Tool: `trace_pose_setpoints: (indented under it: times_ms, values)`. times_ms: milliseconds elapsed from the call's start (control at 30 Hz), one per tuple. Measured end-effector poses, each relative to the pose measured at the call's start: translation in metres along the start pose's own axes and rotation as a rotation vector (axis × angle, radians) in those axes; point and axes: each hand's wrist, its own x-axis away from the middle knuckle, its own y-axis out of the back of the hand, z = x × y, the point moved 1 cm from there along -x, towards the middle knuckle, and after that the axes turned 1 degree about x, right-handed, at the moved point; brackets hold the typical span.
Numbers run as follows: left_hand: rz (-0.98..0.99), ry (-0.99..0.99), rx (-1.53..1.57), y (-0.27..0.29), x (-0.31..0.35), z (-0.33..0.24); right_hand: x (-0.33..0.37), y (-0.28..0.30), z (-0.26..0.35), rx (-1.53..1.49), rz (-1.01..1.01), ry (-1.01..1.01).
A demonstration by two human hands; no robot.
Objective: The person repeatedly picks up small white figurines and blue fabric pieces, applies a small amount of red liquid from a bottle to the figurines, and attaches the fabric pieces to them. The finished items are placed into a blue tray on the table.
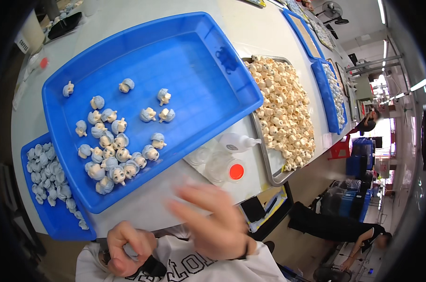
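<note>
My left hand [128, 248] is curled close to my body, its fingers closed around a small pale blue piece [130, 251] that is mostly covered. It resembles the doll hair pieces nearby. Blurred by motion, my right hand [213, 221] hovers to the right with fingers stretched apart, and nothing shows in it. Beyond both hands, a large blue tray [142, 51] carries several small doll heads [117, 174] with blue hair, mostly clustered at its near left. Pale blue hair pieces [46, 171] fill a smaller blue tray [57, 225] at the left.
A metal tray [278, 177] heaped with cream doll head parts [283, 108] stands on the right. Between the trays are a white squeeze bottle [236, 142] and a clear jar with a red disc [236, 171]. More blue trays [323, 94] line the far right; another person [335, 225] bends there.
</note>
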Motion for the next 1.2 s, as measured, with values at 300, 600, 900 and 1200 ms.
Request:
trace_pose_setpoints:
  times_ms: [300,600,900,1200]
  values:
    - [-0.151,0.474,0.309,0.000,-0.020,0.014,0.077,0.130,-0.128,0.411,-0.289,-0.975]
    - [-0.245,0.635,0.310,-0.004,-0.036,0.016,0.072,0.119,-0.150,0.749,-0.103,-0.850]
    - [0.165,0.684,0.187,0.000,-0.033,0.009,0.081,0.122,-0.145,0.721,-0.235,-0.794]
    - [0.197,0.640,0.099,0.000,-0.030,0.010,0.028,0.047,-0.020,-0.059,-0.638,0.080]
